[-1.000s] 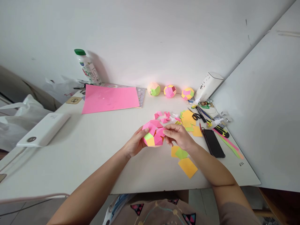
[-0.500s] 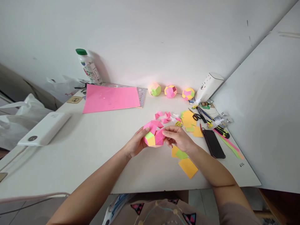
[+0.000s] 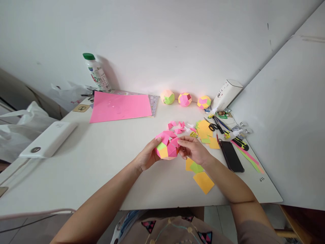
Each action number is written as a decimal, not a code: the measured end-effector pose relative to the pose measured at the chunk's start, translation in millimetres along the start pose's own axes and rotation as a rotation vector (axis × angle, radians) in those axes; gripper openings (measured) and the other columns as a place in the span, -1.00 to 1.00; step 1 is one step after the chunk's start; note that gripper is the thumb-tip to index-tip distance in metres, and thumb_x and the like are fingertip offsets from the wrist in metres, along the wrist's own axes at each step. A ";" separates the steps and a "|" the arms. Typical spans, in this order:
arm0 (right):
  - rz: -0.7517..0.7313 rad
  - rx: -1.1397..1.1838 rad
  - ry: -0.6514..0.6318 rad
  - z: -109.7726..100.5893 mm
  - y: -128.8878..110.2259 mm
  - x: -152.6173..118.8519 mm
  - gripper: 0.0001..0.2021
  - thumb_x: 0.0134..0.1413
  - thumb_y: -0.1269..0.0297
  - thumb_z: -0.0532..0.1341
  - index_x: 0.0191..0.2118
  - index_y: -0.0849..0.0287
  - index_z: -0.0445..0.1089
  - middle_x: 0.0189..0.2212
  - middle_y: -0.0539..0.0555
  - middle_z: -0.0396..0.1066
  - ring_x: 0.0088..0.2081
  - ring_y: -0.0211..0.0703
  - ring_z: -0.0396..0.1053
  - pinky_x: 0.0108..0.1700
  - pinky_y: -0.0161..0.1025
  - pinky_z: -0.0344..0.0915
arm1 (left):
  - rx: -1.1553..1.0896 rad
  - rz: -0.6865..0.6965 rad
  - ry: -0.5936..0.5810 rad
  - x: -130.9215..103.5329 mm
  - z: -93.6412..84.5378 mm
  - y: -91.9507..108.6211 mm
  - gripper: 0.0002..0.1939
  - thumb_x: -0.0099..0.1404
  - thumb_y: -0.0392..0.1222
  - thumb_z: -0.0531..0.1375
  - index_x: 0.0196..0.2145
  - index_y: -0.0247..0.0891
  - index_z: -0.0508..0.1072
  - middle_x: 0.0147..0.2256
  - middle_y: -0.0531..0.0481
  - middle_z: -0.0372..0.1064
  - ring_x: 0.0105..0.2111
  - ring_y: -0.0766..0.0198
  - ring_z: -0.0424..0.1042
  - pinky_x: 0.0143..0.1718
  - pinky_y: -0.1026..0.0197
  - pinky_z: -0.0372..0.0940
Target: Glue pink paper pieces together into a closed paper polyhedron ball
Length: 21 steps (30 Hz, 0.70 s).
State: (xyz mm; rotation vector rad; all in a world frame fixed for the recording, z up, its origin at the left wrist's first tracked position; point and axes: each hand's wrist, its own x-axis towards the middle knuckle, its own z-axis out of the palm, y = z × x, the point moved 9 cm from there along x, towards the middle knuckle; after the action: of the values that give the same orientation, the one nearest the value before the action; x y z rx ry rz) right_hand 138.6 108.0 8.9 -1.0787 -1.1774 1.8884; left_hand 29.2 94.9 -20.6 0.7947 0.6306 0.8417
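Above the near edge of a white table (image 3: 101, 176), the left hand (image 3: 148, 154) grips a pink, green and yellow paper ball (image 3: 166, 149), thumb on top. The right hand (image 3: 193, 149) pinches its right side between thumb and fingers. Beyond lie folded pink pieces (image 3: 179, 127); farthest, three finished-looking paper balls (image 3: 185, 99) line the wall.

Hands (image 3: 170, 153) grip pink-green-yellow paper ball (image 3: 166, 145) above white table (image 3: 101, 176).
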 end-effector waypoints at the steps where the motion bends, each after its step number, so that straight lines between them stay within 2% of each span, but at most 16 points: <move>1: 0.000 0.005 0.014 -1.6 0.2 0.4 -0.77 -0.04 0.14 0.33 -0.44 0.21 0.40 -0.71 -0.08 0.32 -0.69 -0.39 0.21 -0.66 -0.41 0.13 | 0.001 -0.002 -0.001 -0.2 0.3 0.3 -0.45 0.30 0.19 0.03 0.10 -0.18 0.35 -0.03 -0.19 0.44 -0.08 -0.03 0.43 -0.18 0.04 0.37; 12: 0.050 0.131 0.052 -5.2 6.6 2.8 -0.76 -0.20 0.18 0.42 -0.47 0.22 0.44 -0.69 -0.10 0.27 -0.67 -0.43 0.17 -0.65 -0.41 -0.02 | -0.011 -0.029 0.009 -1.4 0.4 -1.2 -0.45 0.29 0.18 0.05 0.10 -0.19 0.35 0.02 -0.20 0.39 -0.03 -0.04 0.40 -0.15 0.00 0.39; 21: 0.084 0.117 0.058 -4.4 9.9 2.3 -0.75 -0.18 0.18 0.41 -0.44 0.24 0.44 -0.69 -0.09 0.27 -0.67 -0.42 0.15 -0.64 -0.40 -0.05 | -0.009 -0.037 0.017 -1.2 0.5 -1.3 -0.46 0.28 0.17 0.08 0.08 -0.20 0.37 0.00 -0.22 0.42 -0.04 -0.06 0.41 -0.17 0.02 0.39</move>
State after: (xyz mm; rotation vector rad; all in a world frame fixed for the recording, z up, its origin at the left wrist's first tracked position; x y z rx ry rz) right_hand 140.4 107.8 -2.0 -1.1261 -0.9909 1.9509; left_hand 29.4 93.3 -21.1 0.7662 0.6544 0.8178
